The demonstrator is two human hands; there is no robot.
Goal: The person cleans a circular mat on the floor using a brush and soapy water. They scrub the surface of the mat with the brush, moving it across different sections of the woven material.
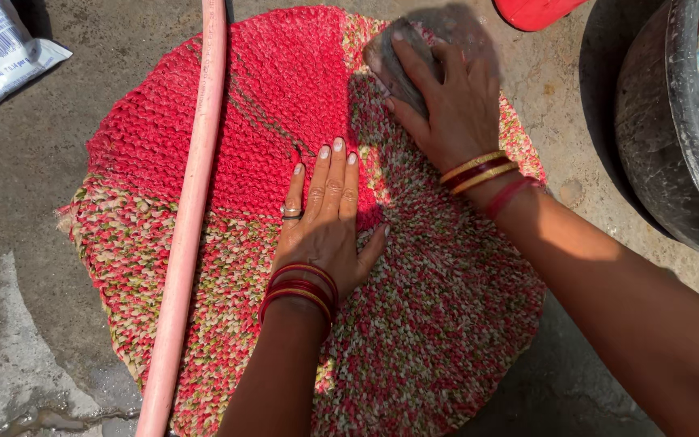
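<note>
Grey concrete ground [34, 162] carries a round woven rag mat in red, pink and green [438, 324]. At its middle, the left hand [325, 218] lies flat and open, fingers together, holding nothing. Near the mat's far edge, the right hand [446, 97] closes over a grey scrubbing block [394, 61]. A pink hose [192, 202] crosses the mat's left side.

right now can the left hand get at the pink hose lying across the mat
Probably yes: the left hand lies flat and empty on the mat, and the pink hose runs just beside it with nothing between them.
</note>
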